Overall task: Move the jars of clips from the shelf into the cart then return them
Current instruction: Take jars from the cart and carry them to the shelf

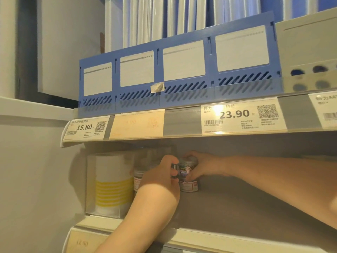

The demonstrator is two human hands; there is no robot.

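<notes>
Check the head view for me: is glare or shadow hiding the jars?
Head view: glare falls only on the 23.90 tag, not lower down; the jars sit in the upper shelf's shadow, dim and soft, labels unreadable; the left hand and right hand cover part of them; a bright patch crosses the left wrist; the wide lens slightly bows the shelf edge.

L hand (pixel 160 173), R hand (pixel 201 166): fingers curled.

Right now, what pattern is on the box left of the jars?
The box is white with yellow horizontal stripes; head view.
</notes>
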